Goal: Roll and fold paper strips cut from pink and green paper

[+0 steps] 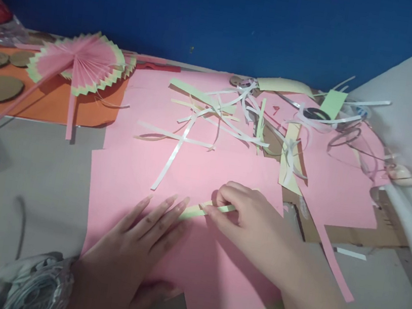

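The pale green strip (198, 210) lies left to right across the near middle of the pink sheet (196, 168), its right end pinched by the right hand (257, 223), with the left hand (134, 252) spread flat at its left end.

bare table (42, 172) left, paper scraps (234, 117) cluttering beyond
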`<control>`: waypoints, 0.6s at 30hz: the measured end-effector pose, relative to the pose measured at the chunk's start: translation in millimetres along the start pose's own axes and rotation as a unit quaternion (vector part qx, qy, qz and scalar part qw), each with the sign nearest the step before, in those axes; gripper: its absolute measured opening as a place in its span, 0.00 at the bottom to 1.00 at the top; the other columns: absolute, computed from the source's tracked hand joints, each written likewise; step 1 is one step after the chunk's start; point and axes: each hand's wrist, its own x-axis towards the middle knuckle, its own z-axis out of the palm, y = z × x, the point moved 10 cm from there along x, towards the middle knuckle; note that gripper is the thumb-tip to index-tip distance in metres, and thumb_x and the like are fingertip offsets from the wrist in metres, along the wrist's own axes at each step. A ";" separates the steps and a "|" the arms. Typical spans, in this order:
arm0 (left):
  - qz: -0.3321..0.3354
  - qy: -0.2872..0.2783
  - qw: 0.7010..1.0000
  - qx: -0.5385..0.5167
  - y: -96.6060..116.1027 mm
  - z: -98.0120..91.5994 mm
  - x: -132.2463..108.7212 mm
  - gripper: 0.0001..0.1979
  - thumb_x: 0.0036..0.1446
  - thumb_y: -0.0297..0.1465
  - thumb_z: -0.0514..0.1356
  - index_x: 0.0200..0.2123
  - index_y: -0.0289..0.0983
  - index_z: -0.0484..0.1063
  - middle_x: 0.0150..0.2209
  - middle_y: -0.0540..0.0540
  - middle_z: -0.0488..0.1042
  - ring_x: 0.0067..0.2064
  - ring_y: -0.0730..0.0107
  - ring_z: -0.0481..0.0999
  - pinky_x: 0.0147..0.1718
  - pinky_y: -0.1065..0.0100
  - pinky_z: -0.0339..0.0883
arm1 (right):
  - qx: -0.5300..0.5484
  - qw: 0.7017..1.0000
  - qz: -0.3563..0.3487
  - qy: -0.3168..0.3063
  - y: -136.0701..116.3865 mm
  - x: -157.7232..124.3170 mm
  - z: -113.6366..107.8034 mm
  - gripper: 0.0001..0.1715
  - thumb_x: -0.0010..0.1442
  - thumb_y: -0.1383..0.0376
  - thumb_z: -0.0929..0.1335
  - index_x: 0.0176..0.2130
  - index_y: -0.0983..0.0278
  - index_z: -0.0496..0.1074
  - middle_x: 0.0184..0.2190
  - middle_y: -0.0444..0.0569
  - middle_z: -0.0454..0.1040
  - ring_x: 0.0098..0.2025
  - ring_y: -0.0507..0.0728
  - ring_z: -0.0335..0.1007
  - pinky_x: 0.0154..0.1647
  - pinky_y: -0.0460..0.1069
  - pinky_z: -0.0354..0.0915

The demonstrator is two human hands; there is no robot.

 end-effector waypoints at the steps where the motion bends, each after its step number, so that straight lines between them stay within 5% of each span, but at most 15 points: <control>1: 0.002 -0.001 1.000 -0.001 0.0 0.2 0.0 0.35 0.59 0.51 0.46 0.63 0.35 0.53 0.65 0.42 0.50 0.65 0.56 0.51 0.62 0.57 0.34 | -0.002 1.000 0.002 -0.002 0.5 -0.3 1.0 0.17 0.62 0.59 0.61 0.25 0.62 0.55 0.26 0.39 0.63 0.29 0.51 0.58 0.27 0.47 0.52; 18: -0.005 -0.008 1.000 -0.025 -1.2 4.1 -3.7 0.36 0.59 0.51 0.47 0.63 0.36 0.53 0.66 0.43 0.49 0.65 0.56 0.49 0.62 0.56 0.34 | 0.005 0.999 -0.029 -0.030 -8.5 -1.7 8.1 0.15 0.64 0.65 0.59 0.26 0.62 0.55 0.26 0.39 0.63 0.28 0.51 0.57 0.27 0.47 0.51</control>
